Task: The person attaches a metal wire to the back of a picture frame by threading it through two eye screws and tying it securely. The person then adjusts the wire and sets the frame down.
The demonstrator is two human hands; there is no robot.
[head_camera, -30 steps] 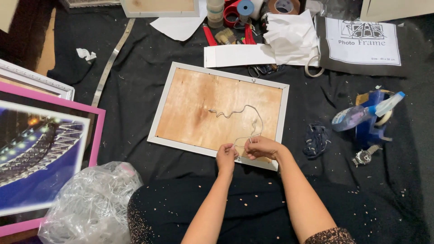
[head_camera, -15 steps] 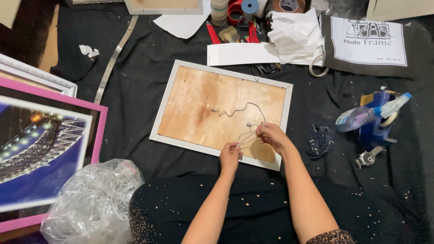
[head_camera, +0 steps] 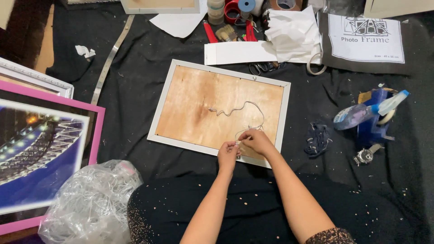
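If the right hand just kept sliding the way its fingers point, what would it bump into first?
The right hand points left along the frame's near edge, so it would first meet the left hand, whose fingertips already look to be touching it over the string. Depth is hard to judge from above.

place: framing workshop | signs: picture frames [head_camera: 40, 90], tape rolls [head_camera: 246, 5], scissors [head_camera: 262, 68], black work cloth [head_camera: 135, 90]

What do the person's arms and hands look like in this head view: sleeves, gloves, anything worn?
Both forearms are bare, no gloves. The left hand and right hand show no ring or watch that I can make out. At the bottom edge, a dark patterned sleeve cuff shows on the right arm; the left arm's sleeve is out of frame.
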